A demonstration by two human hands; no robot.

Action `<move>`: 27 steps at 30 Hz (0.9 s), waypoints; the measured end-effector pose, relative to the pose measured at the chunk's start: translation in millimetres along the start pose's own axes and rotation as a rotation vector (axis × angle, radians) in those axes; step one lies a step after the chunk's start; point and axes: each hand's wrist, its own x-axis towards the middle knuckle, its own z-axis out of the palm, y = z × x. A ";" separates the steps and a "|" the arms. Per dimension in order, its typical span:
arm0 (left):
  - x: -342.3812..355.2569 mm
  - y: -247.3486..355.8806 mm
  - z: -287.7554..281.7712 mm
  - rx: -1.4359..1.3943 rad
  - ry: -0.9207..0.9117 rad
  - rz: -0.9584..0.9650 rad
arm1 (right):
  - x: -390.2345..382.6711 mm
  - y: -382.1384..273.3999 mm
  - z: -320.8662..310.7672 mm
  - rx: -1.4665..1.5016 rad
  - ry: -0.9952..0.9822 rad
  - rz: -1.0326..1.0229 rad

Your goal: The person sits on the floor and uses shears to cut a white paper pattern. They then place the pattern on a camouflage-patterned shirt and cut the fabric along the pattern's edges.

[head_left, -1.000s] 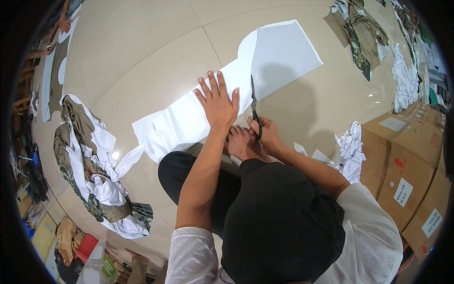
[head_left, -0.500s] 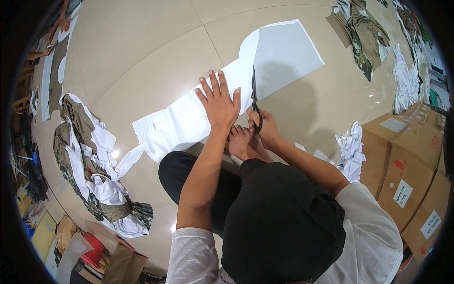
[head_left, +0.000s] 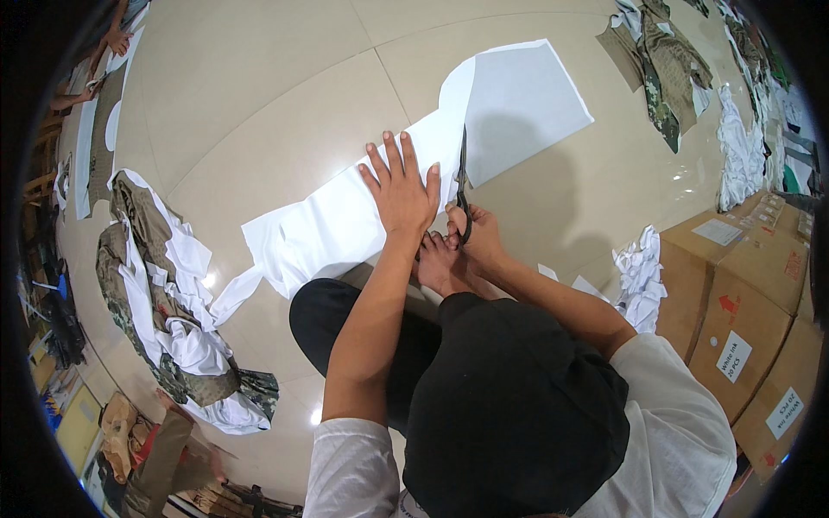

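A long white piece of cloth [head_left: 321, 216] lies aslant on the tiled floor, wrinkled at its left end. At its far right end is a pale grey panel [head_left: 528, 99] with a thin white border. My left hand [head_left: 402, 200] rests flat on the white part, fingers spread. My right hand [head_left: 480, 235] grips dark-handled scissors [head_left: 463, 183], whose blades point away from me along the line where the white part meets the grey panel. Whether the blades are apart is hard to see. My bare foot [head_left: 442, 263] is close below both hands.
Camouflage and white garments [head_left: 177, 302] lie in a heap at left; another camouflage pile [head_left: 661, 65] is at far right. Crumpled white scraps [head_left: 640, 276] sit beside cardboard boxes [head_left: 743, 285] on the right. Another person's hands [head_left: 115, 41] work at the far left edge.
The scissors and my right hand have shifted slightly left. At the lower left, a blurred brown cloth and part of another person have come in over the red item. My left hand stays put.
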 end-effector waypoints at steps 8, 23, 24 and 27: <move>0.2 0.1 -0.6 0.000 0.000 0.002 | 3.2 6.9 -0.6 -0.009 -0.027 -0.043; 0.2 0.9 -3.5 -0.027 0.024 0.017 | 10.3 -17.0 9.7 0.070 -0.024 -0.009; 0.1 0.7 -3.3 -0.014 0.011 0.009 | 11.8 -18.7 11.3 0.075 -0.021 -0.009; -0.2 0.1 -2.9 -0.007 0.000 0.003 | 16.1 -23.1 14.1 0.083 -0.026 -0.017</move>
